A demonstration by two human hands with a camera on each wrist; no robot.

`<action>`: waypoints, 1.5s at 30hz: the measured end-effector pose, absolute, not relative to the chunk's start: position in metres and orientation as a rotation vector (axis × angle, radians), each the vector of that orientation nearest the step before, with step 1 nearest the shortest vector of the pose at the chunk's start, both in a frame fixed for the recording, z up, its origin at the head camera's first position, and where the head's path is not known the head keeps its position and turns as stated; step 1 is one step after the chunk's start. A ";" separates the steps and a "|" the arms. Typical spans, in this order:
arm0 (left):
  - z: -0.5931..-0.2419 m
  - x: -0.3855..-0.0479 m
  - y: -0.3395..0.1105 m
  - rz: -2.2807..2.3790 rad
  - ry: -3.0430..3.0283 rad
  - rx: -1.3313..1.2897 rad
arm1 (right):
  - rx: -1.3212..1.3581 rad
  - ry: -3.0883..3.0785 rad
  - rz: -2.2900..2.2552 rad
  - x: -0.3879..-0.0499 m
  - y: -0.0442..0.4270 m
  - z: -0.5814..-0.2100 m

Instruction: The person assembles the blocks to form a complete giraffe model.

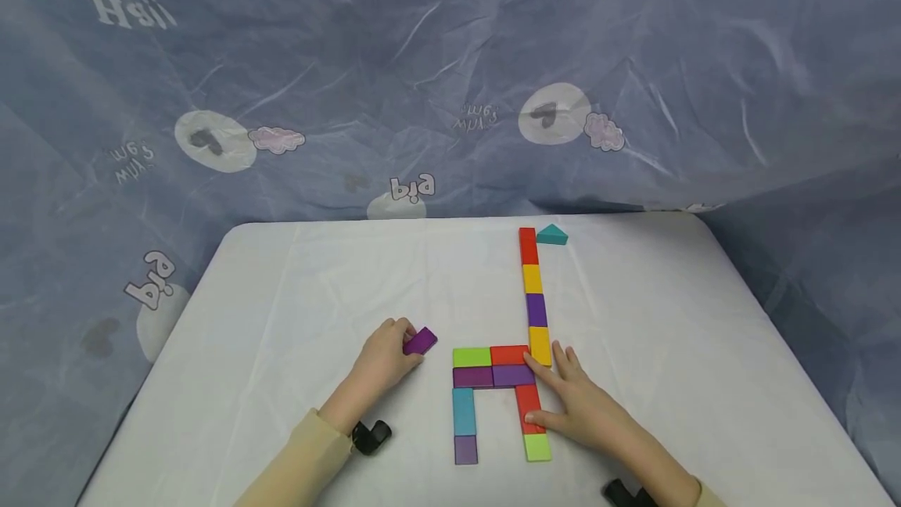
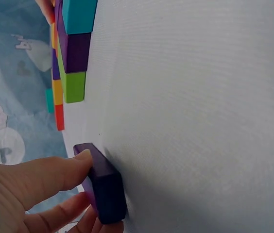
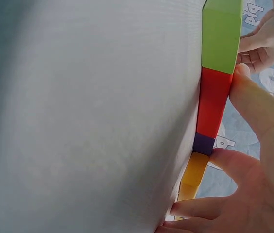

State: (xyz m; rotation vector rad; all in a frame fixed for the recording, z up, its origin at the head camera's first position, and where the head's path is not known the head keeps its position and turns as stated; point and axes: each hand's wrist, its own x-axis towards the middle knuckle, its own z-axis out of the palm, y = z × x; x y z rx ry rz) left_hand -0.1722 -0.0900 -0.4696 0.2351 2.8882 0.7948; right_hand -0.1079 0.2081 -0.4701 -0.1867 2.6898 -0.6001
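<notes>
My left hand [image 1: 382, 357] pinches a purple block [image 1: 421, 341] between thumb and fingers, left of a flat figure built from coloured blocks. In the left wrist view that block [image 2: 107, 187] is tilted close to the white surface. My right hand [image 1: 587, 409] lies spread at the figure's right side. Its thumb touches the red block [image 1: 527, 399] of the right leg, and its index finger reaches the corner by the upper red block [image 1: 508, 354]. Next to that lies a green block [image 1: 472, 357], above a dark purple block [image 1: 472, 377] and a violet block [image 1: 512, 375].
A column of red, yellow and purple blocks [image 1: 536, 310] runs to the table's far edge, with a teal triangular block [image 1: 552, 235] beside its top. The left leg has a blue block [image 1: 464, 411] above a purple one [image 1: 465, 450]. A patterned cloth [image 1: 450, 84] hangs behind the white table [image 1: 338, 280].
</notes>
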 end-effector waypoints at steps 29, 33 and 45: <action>-0.464 -0.155 -0.080 0.761 2.816 0.452 | -0.203 2.709 -0.586 -0.107 0.208 -0.468; -0.465 -0.154 -0.080 0.779 2.810 0.435 | -0.210 2.708 -0.594 -0.106 0.207 -0.468; -0.469 -0.150 -0.082 0.817 2.806 0.430 | -0.233 2.722 -0.596 -0.103 0.207 -0.469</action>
